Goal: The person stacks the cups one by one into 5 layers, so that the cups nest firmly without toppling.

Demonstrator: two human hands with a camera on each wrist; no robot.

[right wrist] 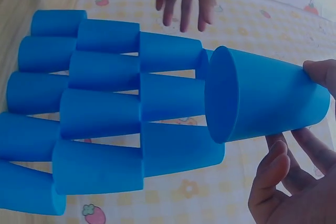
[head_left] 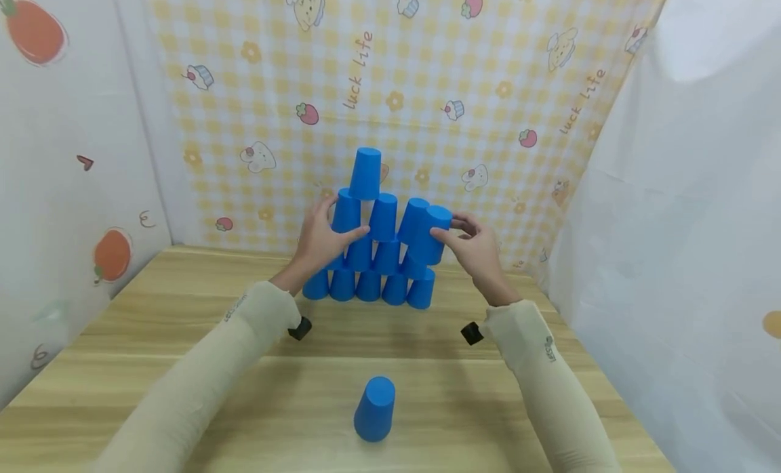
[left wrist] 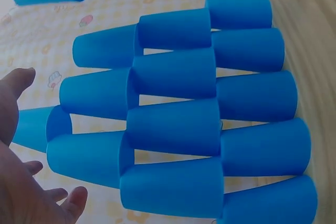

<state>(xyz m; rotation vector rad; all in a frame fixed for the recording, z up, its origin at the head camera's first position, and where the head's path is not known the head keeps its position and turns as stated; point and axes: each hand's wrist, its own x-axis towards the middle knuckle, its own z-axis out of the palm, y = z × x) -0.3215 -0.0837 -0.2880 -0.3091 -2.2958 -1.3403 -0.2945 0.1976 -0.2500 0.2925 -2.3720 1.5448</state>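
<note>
Upside-down blue cups stand stacked in a pyramid (head_left: 369, 285) of several rows. One top cup (head_left: 365, 173) bridges the left and middle cups of the three-cup row beneath it. My right hand (head_left: 478, 253) pinches another blue cup (right wrist: 273, 95) between thumb and fingers, its mouth facing down. In the head view that cup overlaps the stack's upper right side; the right wrist view shows it nearer than the stacked cups. My left hand (head_left: 318, 239) is beside the upper left of the pyramid, its fingers (left wrist: 79, 201) spread and apart, holding nothing.
A single blue cup (head_left: 374, 410) stands upside down on the wooden table (head_left: 293, 405), near the front. A yellow checked cloth (head_left: 427, 73) hangs behind the pyramid. White sheets (head_left: 665, 222) flank the table. A small black block (head_left: 472, 333) shows at each wrist.
</note>
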